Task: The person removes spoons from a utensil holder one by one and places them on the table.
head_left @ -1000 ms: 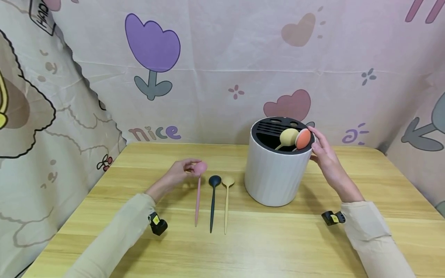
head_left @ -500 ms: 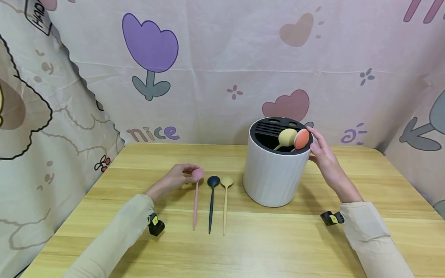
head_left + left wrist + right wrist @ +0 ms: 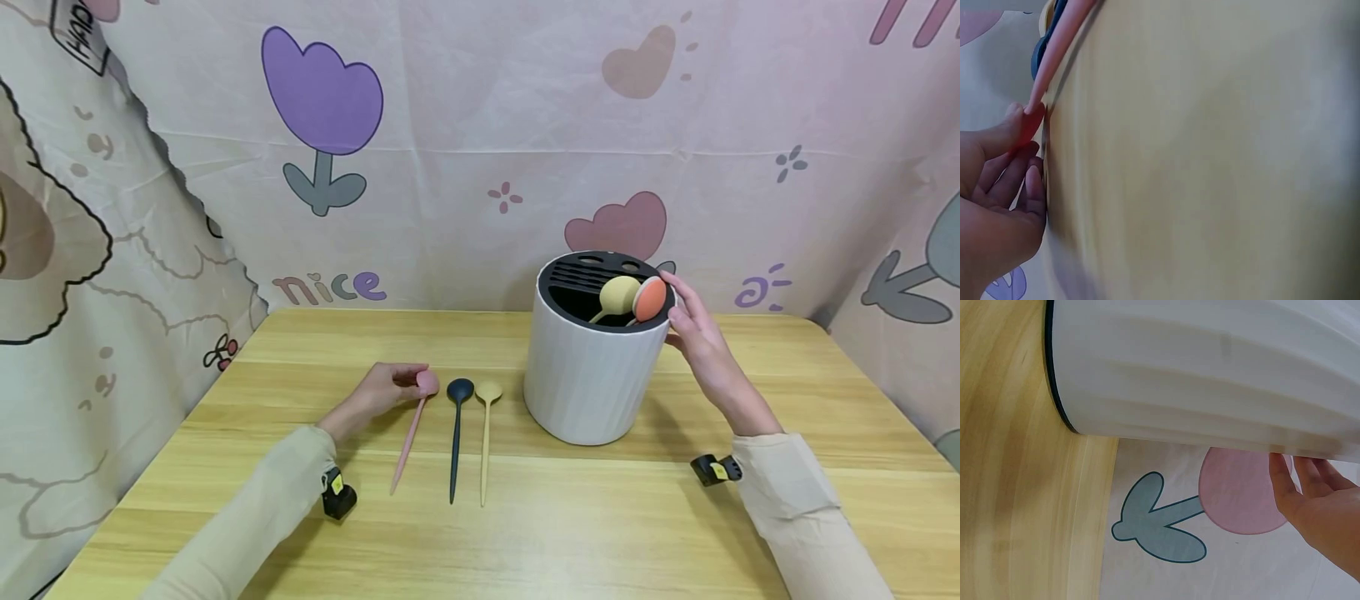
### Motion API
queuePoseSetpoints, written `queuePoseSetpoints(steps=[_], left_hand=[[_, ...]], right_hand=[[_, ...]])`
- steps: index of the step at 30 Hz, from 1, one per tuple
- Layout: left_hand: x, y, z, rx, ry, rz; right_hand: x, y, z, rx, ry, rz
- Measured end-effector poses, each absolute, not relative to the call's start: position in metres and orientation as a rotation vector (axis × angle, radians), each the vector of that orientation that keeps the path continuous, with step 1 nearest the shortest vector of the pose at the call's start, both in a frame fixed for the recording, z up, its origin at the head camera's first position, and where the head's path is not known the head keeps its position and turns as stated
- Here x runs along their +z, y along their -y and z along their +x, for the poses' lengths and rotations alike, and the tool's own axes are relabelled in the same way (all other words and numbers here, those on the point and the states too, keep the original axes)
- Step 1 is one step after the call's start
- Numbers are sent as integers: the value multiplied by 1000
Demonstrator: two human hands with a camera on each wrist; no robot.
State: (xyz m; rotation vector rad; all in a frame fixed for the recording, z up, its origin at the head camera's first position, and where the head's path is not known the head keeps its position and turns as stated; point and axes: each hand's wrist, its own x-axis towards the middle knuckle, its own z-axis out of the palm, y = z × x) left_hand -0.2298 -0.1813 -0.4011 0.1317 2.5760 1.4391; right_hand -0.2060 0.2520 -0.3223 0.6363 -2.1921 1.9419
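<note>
While we look down at the wooden table (image 3: pixel 600 533), we see the left hand (image 3: pixel 378 390) pinching the round head of a pink spoon (image 3: pixel 408 440) between thumb and fingers. The pink spoon is left of the other two spoons, its handle slanting toward us and off to the left; we cannot tell whether its tip touches the wood. Just beside it lie a dark blue spoon (image 3: pixel 456 433) and a yellow spoon (image 3: pixel 486 437), near each other, handles pointing our way.

To their right stands a white tub (image 3: pixel 588 375) with a slotted black top (image 3: pixel 573 287). We see the right hand (image 3: pixel 701 342) resting fairly straight fingers against its upper side, the thumb apart from them. Out of the tub's opening lean a yellow utensil (image 3: pixel 618 295) and an orange one (image 3: pixel 650 298), side by side. Behind everything we find a printed cloth (image 3: pixel 450 92).
</note>
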Motion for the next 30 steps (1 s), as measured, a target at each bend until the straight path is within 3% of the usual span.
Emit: queuePoseSetpoints(steps=[30], left_hand=[[-406,176,-228,1428,-2612,129]], right_hand=[[-322,-252,-206,1947,2184,638]])
